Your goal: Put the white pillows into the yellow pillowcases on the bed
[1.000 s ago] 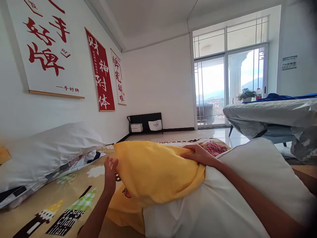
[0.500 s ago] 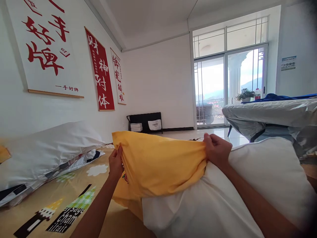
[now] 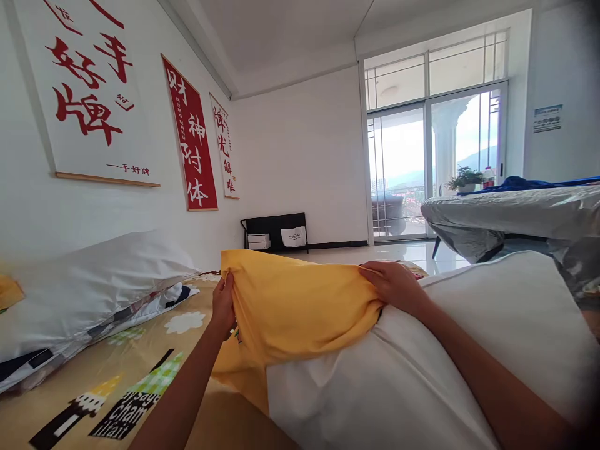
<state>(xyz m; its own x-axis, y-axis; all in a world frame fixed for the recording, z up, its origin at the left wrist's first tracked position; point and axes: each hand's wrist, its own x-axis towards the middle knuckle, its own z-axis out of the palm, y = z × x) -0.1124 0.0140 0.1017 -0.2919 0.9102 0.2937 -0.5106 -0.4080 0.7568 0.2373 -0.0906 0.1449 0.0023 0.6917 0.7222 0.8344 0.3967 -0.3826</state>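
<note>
A yellow pillowcase [image 3: 300,306] is stretched between my two hands, its far end partly around a white pillow [image 3: 342,394]. My left hand [image 3: 224,306] pinches the left edge of the cloth near its top corner. My right hand [image 3: 394,284] is closed on the right edge, fingers pointing inward. The white pillow runs from under the cloth toward me, below my right forearm. The part of it inside the pillowcase is hidden. Below the left edge hangs a fold of yellow cloth with a small dark print, partly covered by my left hand.
A printed bedsheet [image 3: 187,375] lies beneath. Another white pillow [image 3: 94,287] rests at the left by the wall, and a white cushion [image 3: 510,306] lies at the right. A plastic-covered table [image 3: 515,209] stands beyond it. A low black rack [image 3: 276,225] is against the far wall.
My right hand has moved left and turned inward along the pillowcase edge. My left hand has shifted slightly right. The cloth between them is less wide.
</note>
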